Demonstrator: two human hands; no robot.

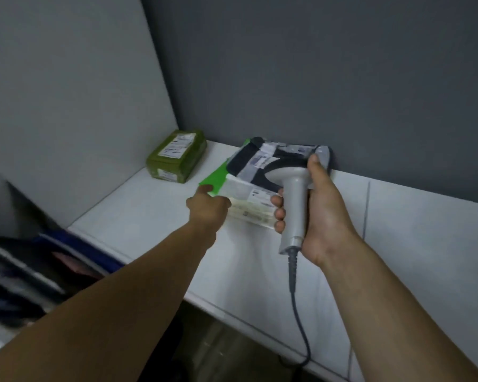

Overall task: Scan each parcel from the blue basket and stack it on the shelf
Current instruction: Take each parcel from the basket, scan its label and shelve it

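Parcels lay in a small stack point(260, 172) on the white shelf point(149, 221), pushed close to the dark grey back wall point(342, 78). A black-and-grey parcel point(255, 158) sat on top, a green-and-white one point(218, 179) under it and a pale clear-wrapped one point(249, 213) lowest. An olive-green parcel point(177, 155) sat apart in the far left corner, against the side panel point(66, 92).

The left arm reached forward, almost straight. The left hand point(207, 206) met the stack's near left corner, its thumb up on the green edge. Its fingers were hidden behind the hand, so I could not tell whether it gripped the stack or only pressed against it.

The right hand point(323, 210) was curled firmly round the grey handle of a scanner point(294, 199), held upright with the thumb up by the dark head. The head was just above the stack, pointing left across the labels. The scanner's cable point(298, 312) hung down past the shelf's front edge.

Down at the left, blurred, was the blue basket point(80, 245).
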